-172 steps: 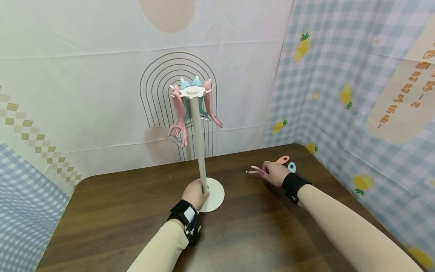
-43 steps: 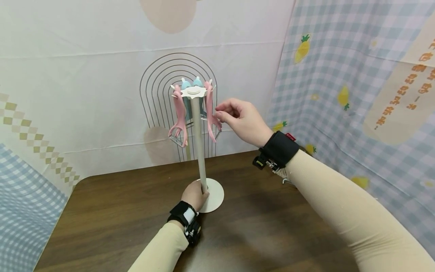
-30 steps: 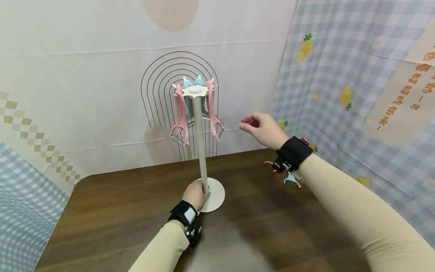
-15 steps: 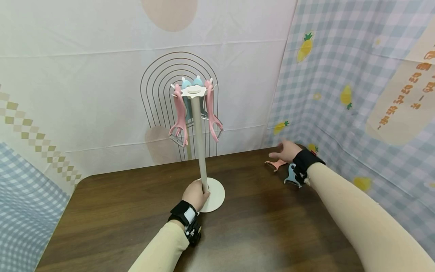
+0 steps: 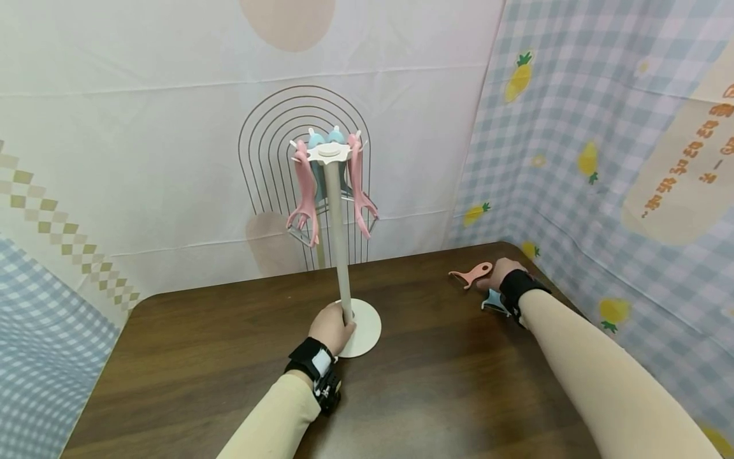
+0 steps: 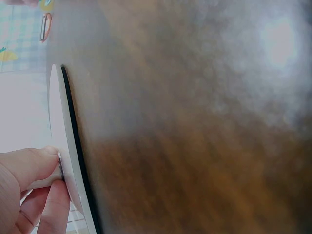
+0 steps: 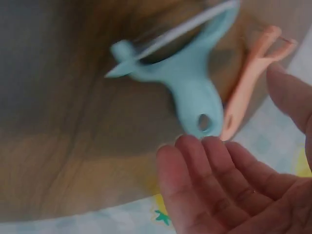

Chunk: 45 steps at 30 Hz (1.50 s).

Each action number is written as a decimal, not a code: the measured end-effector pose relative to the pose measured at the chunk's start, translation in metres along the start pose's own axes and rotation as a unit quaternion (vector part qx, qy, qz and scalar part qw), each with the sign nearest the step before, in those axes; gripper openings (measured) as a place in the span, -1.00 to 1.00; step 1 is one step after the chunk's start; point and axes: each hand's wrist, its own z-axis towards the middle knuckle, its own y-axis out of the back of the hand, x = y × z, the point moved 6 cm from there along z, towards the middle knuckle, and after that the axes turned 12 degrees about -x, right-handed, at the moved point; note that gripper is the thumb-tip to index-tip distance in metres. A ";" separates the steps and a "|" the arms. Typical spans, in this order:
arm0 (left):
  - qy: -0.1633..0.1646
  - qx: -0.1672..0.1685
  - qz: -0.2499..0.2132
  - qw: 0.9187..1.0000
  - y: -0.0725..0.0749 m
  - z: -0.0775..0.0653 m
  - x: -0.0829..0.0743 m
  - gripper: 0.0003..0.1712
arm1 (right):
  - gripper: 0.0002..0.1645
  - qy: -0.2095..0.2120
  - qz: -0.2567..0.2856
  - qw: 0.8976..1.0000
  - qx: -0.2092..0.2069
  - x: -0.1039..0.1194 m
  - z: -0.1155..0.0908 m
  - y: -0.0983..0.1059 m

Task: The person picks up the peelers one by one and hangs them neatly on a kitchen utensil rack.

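My left hand (image 5: 329,328) grips the foot of the white stand's pole (image 5: 338,242), just above its round base (image 5: 367,328); the left wrist view shows thumb and fingers around it. My right hand (image 5: 500,274) is at the back right of the table, fingers extended and thumb apart. In the right wrist view its fingertips are right at the handle end of a light blue peeler (image 7: 192,83) lying on the table. Beside that lies an orange peeler (image 7: 248,78). From the stand's top hang pink peelers (image 5: 306,191) and blue peelers (image 5: 316,139).
The dark wooden table (image 5: 201,357) has its back edge against a white patterned cloth (image 5: 143,159). A blue checked cloth (image 5: 573,115) hangs along the right side, close to my right hand.
Earlier my right hand pinched a pink peeler over the table, then was up at the stand's hanging peelers. It has since moved right and down to the loose peelers. The left hand stays put.
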 end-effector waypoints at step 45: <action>0.000 0.000 -0.001 1.000 0.001 -0.002 -0.001 -0.91 | -0.70 -0.025 -0.046 0.998 0.034 -0.016 -0.006 -0.022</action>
